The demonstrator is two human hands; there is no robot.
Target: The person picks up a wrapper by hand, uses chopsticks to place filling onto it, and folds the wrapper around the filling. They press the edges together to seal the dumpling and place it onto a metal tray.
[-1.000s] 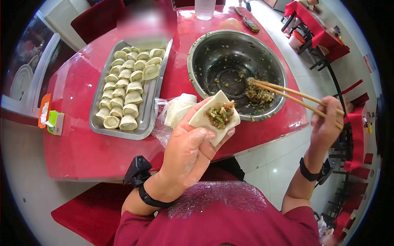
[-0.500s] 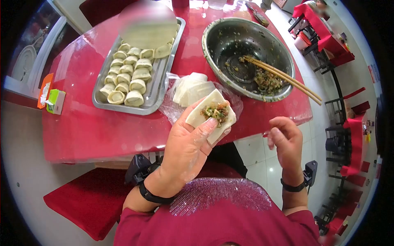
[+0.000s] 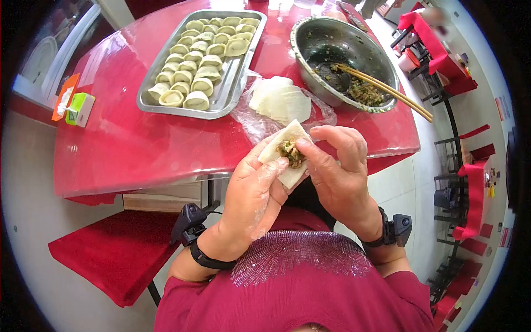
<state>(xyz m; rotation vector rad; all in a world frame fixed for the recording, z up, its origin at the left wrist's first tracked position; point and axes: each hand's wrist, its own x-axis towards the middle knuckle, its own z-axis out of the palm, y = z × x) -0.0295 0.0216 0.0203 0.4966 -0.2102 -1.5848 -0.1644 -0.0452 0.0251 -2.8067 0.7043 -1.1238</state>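
Note:
A pale square dumpling wrapper with a lump of chopped filling at its middle lies across my left hand. My left thumb presses at the filling's near edge. From the other side my right hand grips the wrapper's right edge, its thumb against the filling. Just beyond my hands, a stack of wrappers rests on a clear plastic bag. A metal bowl holds more filling, with chopsticks leaning over its rim.
Rows of folded dumplings sit on a metal tray at the back left of the red table. A tissue pack lies near the left edge. A red-covered seat stands below left, and other tables are at far right.
My right hand has moved left and up to the wrapper and taken hold of its edge. The view has shifted, so the whole tray now shows.

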